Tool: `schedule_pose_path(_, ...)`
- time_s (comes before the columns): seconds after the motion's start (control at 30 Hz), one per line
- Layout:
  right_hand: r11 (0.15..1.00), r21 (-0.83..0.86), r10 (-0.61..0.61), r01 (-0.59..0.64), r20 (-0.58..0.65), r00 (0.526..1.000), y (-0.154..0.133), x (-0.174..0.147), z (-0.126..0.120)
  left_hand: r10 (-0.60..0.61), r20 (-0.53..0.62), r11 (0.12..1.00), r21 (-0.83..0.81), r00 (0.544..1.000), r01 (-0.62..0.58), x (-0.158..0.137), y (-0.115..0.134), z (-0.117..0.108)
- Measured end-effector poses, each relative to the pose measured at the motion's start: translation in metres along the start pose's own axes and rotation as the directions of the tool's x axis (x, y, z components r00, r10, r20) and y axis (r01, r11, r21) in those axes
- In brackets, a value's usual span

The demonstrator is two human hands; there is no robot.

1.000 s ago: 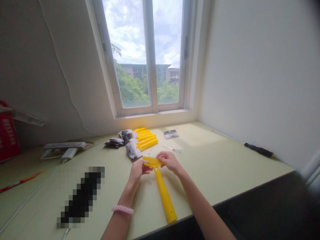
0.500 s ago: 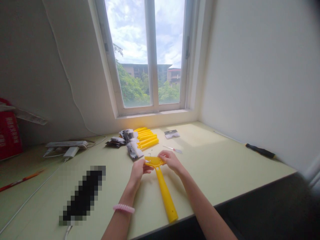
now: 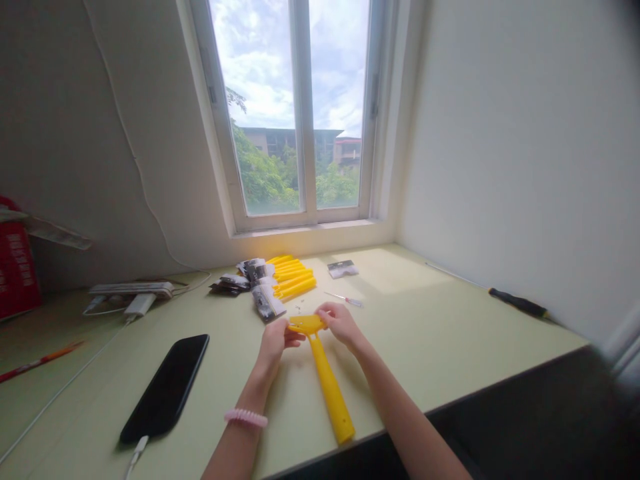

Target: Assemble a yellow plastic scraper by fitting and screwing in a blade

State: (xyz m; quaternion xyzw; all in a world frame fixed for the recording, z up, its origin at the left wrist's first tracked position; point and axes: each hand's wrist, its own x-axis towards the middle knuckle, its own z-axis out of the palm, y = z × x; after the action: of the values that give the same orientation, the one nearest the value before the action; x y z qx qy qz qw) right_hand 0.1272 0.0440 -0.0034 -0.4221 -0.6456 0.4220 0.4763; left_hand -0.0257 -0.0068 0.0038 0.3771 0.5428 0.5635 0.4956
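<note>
A yellow plastic scraper point(image 3: 323, 375) lies on the pale green desk point(image 3: 425, 333), its long handle pointing toward me and its wide head away. My left hand point(image 3: 277, 342) pinches the left corner of the head. My right hand point(image 3: 340, 322) grips the right corner. A pink band sits on my left wrist. Just beyond the head lie a few tiny screws point(image 3: 299, 307) and a small screwdriver point(image 3: 344, 298).
A pile of yellow scraper handles point(image 3: 293, 276) and small dark packets point(image 3: 250, 280) lies near the window. A black phone point(image 3: 167, 387) on a cable rests at left, with a power strip point(image 3: 131, 290) behind. A black-handled screwdriver point(image 3: 519, 303) lies at right. The desk's front edge is close.
Both hands stay on the scraper head; it has tilted slightly. Otherwise almost nothing has moved.
</note>
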Motion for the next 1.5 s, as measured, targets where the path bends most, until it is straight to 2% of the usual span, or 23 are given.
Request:
schedule_pose_path(0.13,0.999,-0.030,-0.023,0.023,0.016,1.000,-0.0016,-0.0015,0.0017,-0.006,0.010,1.000,0.005,1.000,0.006,0.0003,-0.0002,-0.0006)
schedule_pose_path(0.4,0.989,-0.113,-0.100,0.095,-0.039,0.994,-0.0018,-0.0041,0.0059,-0.020,0.029,1.000,-0.004,0.999,0.020,-0.0013,0.0020,0.0002)
schedule_pose_path(0.6,0.988,-0.101,-0.114,0.114,-0.001,0.993,-0.0017,-0.0047,0.0036,-0.046,0.027,0.999,-0.020,0.999,0.046,0.0014,0.0001,-0.0017)
schedule_pose_path(0.7,0.994,-0.060,-0.086,0.088,0.043,0.995,-0.0017,-0.0041,0.0013,-0.062,0.023,0.998,-0.019,0.998,0.062,0.0015,0.0003,-0.0021)
schedule_pose_path(0.93,0.986,0.146,0.055,-0.078,0.150,0.987,-0.0044,-0.0066,-0.0017,-0.071,0.016,0.997,-0.028,0.997,0.072,-0.0005,0.0031,-0.0003)
schedule_pose_path(1.5,0.977,0.187,0.073,-0.100,0.145,0.987,-0.0027,-0.0080,-0.0011,-0.079,0.052,0.993,-0.081,0.995,0.083,-0.0035,0.0017,-0.0013)
